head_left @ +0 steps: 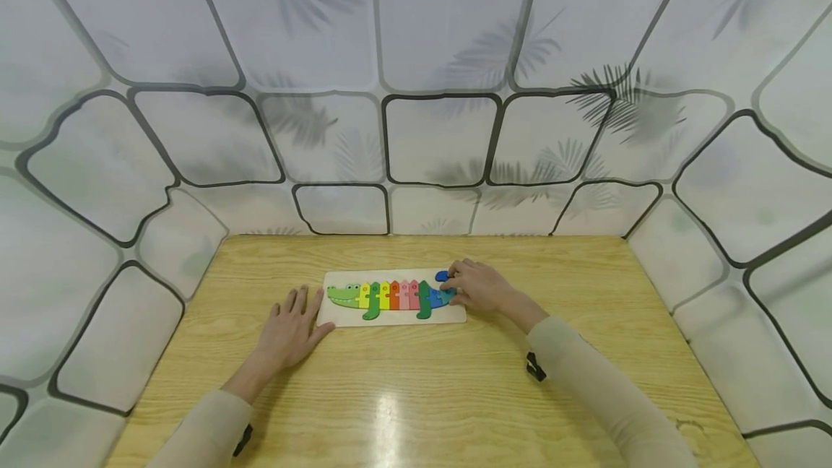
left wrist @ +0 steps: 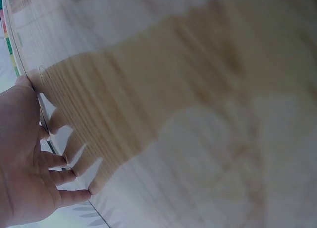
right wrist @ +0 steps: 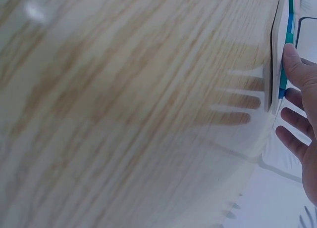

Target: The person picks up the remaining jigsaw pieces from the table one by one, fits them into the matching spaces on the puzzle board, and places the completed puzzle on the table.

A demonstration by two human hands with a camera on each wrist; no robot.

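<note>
A crocodile jigsaw puzzle of coloured wooden pieces (head_left: 399,295) lies on a pale board (head_left: 390,319). My left hand (head_left: 286,333) rests with spread fingers along the board's left end, its thumb at the near corner. At the right end, my right hand (head_left: 479,286) pinches the teal tail piece (head_left: 448,294) between thumb and index finger, right beside the blue piece (head_left: 437,300). A dark blue tail tip (head_left: 442,276) shows just above those fingers. In the right wrist view, the thumb (right wrist: 291,57) lies on the teal edge while the other fingers stay extended.
The board lies on a glossy wood-grain table (head_left: 403,396), towards its far side. Pale walls (head_left: 429,136) with a stone-and-leaf pattern rise at the back and both sides. A dark strap end (head_left: 535,367) hangs by the right sleeve (head_left: 585,374).
</note>
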